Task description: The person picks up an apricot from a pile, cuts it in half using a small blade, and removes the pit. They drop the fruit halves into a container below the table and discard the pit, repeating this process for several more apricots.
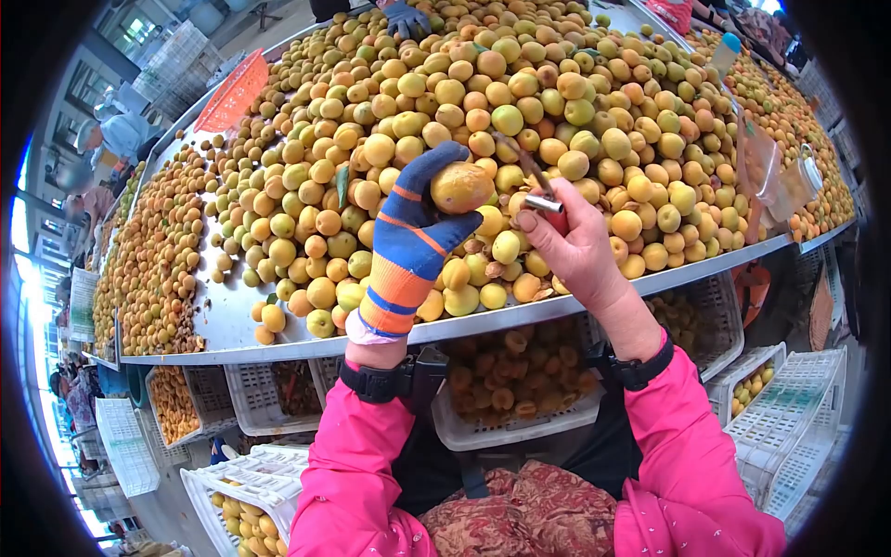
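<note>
Setting: steel sorting table point(232, 316) under a heap point(520, 102) of yellow-orange produce, market stalls blurred behind.
Left fingers: gloved fingertips point(438, 160) and thumb clamp one fruit point(461, 187), held just above the heap, apparently to keep it clear of its neighbours.
Right fingers: bare, wrapped tight round a red-handled knife point(546, 197), blade angled up beside the fruit.
Hands: left hand point(408, 246) in a striped blue glove, likely for grip; right hand point(575, 249) just beside it.
Wrists: black bands point(376, 381), pink sleeves point(353, 464).
Below: white crate point(506, 432) under the table edge, seemingly set to catch pieces.
Far side: another person's gloved hand point(406, 17) on the heap.
</note>
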`<state>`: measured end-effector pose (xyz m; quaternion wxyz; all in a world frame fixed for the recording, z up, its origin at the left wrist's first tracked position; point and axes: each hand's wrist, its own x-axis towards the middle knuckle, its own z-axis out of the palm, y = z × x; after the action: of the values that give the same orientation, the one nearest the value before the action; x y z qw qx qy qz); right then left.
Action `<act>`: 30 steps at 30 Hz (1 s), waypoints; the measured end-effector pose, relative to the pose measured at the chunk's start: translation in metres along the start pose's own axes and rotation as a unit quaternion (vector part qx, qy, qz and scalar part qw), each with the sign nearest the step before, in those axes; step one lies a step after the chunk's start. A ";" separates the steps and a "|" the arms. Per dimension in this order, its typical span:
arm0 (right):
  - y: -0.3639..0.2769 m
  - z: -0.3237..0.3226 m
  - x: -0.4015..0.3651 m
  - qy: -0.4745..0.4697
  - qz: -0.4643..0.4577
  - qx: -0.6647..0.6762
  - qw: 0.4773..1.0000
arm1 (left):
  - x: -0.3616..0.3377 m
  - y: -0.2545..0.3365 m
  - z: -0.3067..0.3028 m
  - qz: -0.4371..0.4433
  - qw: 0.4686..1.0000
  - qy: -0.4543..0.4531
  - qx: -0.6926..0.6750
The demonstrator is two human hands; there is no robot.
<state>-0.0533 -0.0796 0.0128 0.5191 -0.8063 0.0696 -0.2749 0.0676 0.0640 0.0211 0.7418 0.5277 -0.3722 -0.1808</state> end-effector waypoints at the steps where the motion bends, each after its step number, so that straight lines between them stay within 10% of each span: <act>1: -0.001 0.002 0.000 0.012 0.032 0.072 0.997 | -0.001 -0.001 0.001 0.004 1.000 -0.010 0.018; 16: -0.026 -0.016 -0.004 -0.057 0.106 0.204 0.972 | 0.005 -0.017 0.017 0.010 0.999 0.033 -0.040; 19: -0.052 -0.051 -0.038 0.036 0.109 0.372 0.921 | 0.002 -0.016 0.033 0.034 0.998 -0.011 0.053; 23: -0.105 -0.118 -0.150 0.132 0.078 0.226 0.962 | -0.036 -0.017 0.113 -0.045 0.990 -0.093 -0.094; 30: -0.188 -0.187 -0.376 0.443 0.254 0.174 0.842 | -0.158 0.058 0.299 -0.195 0.892 -0.359 -0.194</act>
<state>-0.4984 0.0053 0.0958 0.6162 -0.4493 0.4455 -0.4690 -0.2657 -0.0032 0.0665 0.5950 0.3341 -0.4607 -0.5675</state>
